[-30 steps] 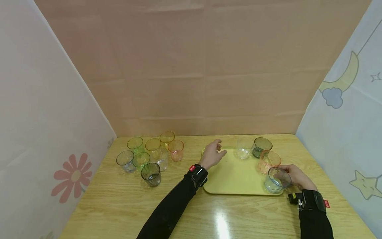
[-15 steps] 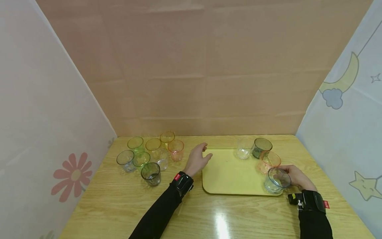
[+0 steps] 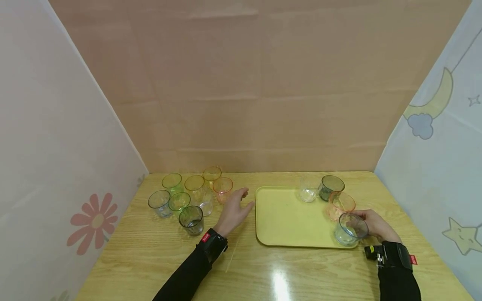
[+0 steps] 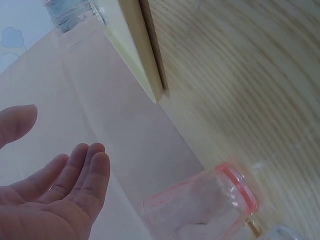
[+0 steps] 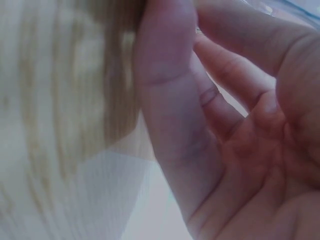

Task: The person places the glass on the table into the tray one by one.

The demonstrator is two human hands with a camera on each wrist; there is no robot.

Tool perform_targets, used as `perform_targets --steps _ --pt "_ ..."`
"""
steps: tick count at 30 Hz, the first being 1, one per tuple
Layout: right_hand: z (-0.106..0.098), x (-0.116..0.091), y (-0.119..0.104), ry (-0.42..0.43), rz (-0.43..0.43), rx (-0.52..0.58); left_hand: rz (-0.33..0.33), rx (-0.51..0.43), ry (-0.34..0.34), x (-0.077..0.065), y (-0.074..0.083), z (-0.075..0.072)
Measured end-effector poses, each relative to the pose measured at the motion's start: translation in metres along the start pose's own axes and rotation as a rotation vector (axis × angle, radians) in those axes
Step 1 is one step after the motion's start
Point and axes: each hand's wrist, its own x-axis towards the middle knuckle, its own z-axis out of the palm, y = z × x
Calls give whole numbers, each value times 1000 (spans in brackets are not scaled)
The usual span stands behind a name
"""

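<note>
My left hand (image 3: 233, 212) hovers over the table between the glasses and the tray, thumb apart from loosely bent fingers, holding nothing. The nearest to it is a red-rimmed glass (image 3: 223, 186), also low in the left wrist view. My right hand (image 3: 376, 225) is at the tray's right end, beside and partly behind a blue-rimmed glass (image 3: 345, 235). Its fingers (image 5: 170, 85) are curved in the right wrist view, where only the glass's edge (image 5: 300, 10) shows; I cannot tell whether they grip it. The yellow tray (image 3: 290, 221) also carries orange, dark grey and clear glasses.
Several glasses stand grouped at the left of the table, among them a dark grey glass (image 3: 191, 221), a green glass (image 3: 178, 204) and a blue-rimmed glass (image 3: 160, 201). A brown paper screen (image 3: 260, 92) rises behind the table, with white printed panels on both sides.
My left hand has moved from over the tray's left side leftward and toward me, close to the red-rimmed glass. My right hand stays by the blue-rimmed glass on the tray.
</note>
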Motion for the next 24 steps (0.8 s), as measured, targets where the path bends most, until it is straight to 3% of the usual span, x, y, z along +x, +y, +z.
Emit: perform_targets --steps 3,8,15,19,24 --pt "0 0 1 -6 -5 23 30 38 11 -8 -1 -9" --pt "1 2 2 35 -15 -55 96 120 55 -23 -7 -23" --pt "0 0 1 -2 -1 9 183 180 192 -36 -23 -45" --pt "0 1 2 32 -53 -76 201 221 241 -44 -31 -58" --pt "0 2 2 76 -86 -168 165 319 313 -55 -44 -73"
